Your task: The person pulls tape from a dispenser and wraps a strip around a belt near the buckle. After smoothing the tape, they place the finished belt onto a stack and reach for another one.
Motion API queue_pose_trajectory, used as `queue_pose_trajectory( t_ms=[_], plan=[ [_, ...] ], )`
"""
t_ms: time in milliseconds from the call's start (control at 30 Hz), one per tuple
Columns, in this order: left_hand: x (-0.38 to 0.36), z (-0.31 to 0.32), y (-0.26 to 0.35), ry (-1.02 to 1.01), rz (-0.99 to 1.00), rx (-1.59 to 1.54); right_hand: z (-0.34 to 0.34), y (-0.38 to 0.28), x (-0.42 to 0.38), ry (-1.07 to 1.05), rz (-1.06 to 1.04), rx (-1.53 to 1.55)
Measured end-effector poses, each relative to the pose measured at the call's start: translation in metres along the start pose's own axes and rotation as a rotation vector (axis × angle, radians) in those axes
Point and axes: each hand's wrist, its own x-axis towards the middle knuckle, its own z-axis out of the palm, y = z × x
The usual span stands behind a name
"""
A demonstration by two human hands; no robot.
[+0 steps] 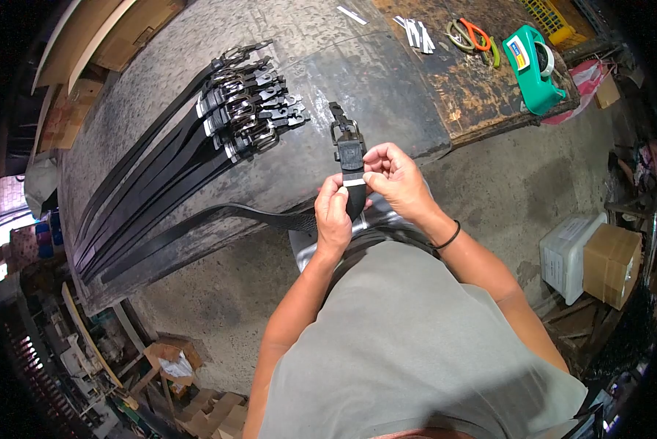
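A black belt (259,214) runs from the table's left side to my hands, its metal buckle (346,132) lying at the table's front edge. A narrow white strip (354,179) crosses the strap just below the buckle end. My left hand (333,218) pinches the belt at the strip's left side. On the other side, my right hand (401,184) has thumb and fingertips closed at the strip's right end, against the belt. Whether the strip goes all the way round the strap is hidden.
Several black belts (152,157) lie in a bundle on the dark table (299,44), buckles together. Toward the back right are loose white strips (416,35), orange-handled scissors (475,34) and a green tape dispenser (533,69). Boxes (612,265) stand at the right.
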Motion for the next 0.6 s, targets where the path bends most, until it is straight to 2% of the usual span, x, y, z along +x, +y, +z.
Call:
queue_pose_trajectory(
  t_ms=[67,333,533,600],
  plan=[
    [0.001,0.006,0.004,0.081,0.011,-0.034,-0.002,0.001,0.001,-0.010,0.019,0.040],
    [0.002,0.000,0.001,0.033,-0.004,0.012,-0.001,0.005,0.001,-0.040,-0.038,-0.013],
    [0.002,-0.003,-0.003,0.020,0.018,0.020,0.002,-0.004,-0.002,-0.022,0.036,0.008],
    [0.002,-0.001,-0.002,0.008,0.030,0.016,0.002,0.003,0.001,-0.003,-0.060,-0.106]
  ],
)
